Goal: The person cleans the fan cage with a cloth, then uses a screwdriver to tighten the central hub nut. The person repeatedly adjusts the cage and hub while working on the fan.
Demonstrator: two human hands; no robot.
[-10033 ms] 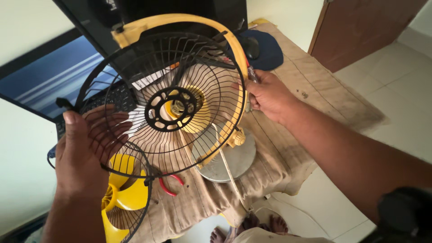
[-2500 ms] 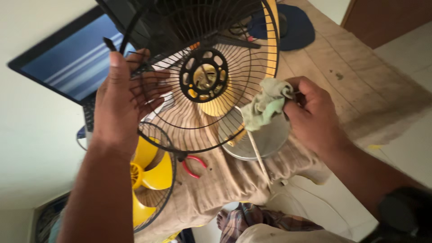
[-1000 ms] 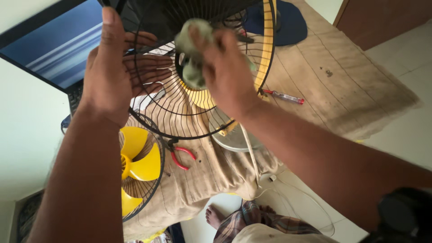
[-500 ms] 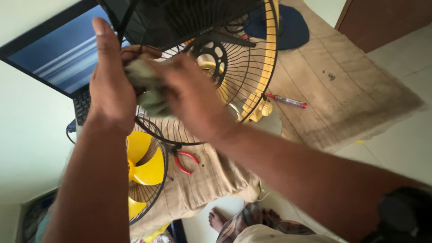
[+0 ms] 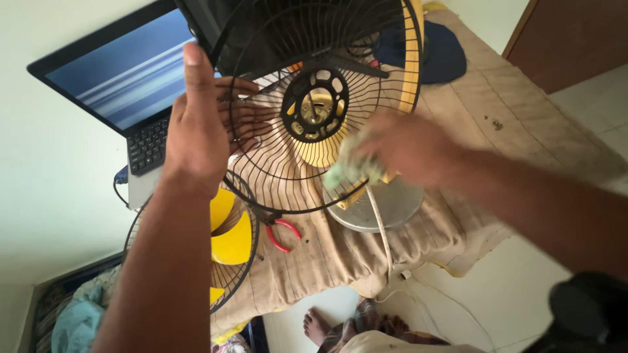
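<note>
Nearest the camera, the left hand (image 5: 199,127) steadies the black wire fan guard (image 5: 307,108) by its rim, fingers (image 5: 245,108) spread wide against the wires. The right hand (image 5: 405,147), blurred, has its fingers closed on a pale green cloth (image 5: 347,173) pressed to the guard's lower edge. Wiping along each wire, with the rim braced firmly, would probably clean best. Below lie red pliers (image 5: 281,232) and a yellow fan blade (image 5: 229,229) on the cloth-covered table (image 5: 523,124); beyond stands an open laptop (image 5: 124,85).
</note>
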